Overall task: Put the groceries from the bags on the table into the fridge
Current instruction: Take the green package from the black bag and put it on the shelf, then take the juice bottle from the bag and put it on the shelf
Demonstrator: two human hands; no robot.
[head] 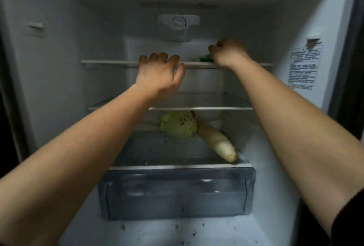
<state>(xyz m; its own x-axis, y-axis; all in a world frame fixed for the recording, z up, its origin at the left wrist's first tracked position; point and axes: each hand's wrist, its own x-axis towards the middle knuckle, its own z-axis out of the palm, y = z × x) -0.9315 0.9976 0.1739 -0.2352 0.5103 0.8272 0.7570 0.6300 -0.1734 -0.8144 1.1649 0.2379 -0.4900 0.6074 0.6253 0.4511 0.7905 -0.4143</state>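
While the left hand (pixel 159 72) rests with spread fingers on the top shelf (pixel 110 62) edge at frame centre, the right hand (pixel 228 52) curls around a green vegetable (pixel 205 59) there; push it well back before releasing.

dim white interior walls (pixel 59 68), a printed label (pixel 304 67) on the right wall.

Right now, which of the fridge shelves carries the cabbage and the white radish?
The lowest shelf, directly above the clear drawer, carries the cabbage and white radish; no vegetables show on the middle shelf.
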